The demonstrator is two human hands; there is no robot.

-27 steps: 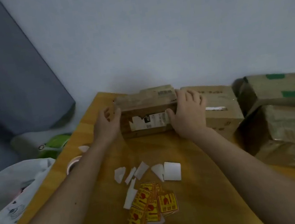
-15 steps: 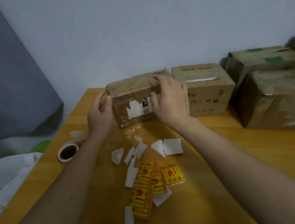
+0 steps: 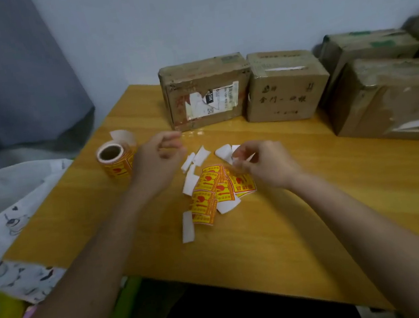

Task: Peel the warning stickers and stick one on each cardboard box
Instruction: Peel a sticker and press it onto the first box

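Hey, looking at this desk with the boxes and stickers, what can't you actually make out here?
- Right hand, head view: motion blur hides whether it pinches anything.
- Left hand: blurred, fingers loosely curled, nothing seen in them.
- Loose yellow and red warning stickers: print too small to read.
- Far-right brown cardboard box: cut off by the picture's right edge.
- Torn white shipping label on the left cardboard box: text too small.

Bare tabletop (image 3: 282, 243) lies open in front of me and to my right. Ahead, the cardboard boxes (image 3: 205, 92) stand in a row along the wall. The sticker roll (image 3: 114, 160) sits just left, loose stickers (image 3: 215, 187) between my hands.
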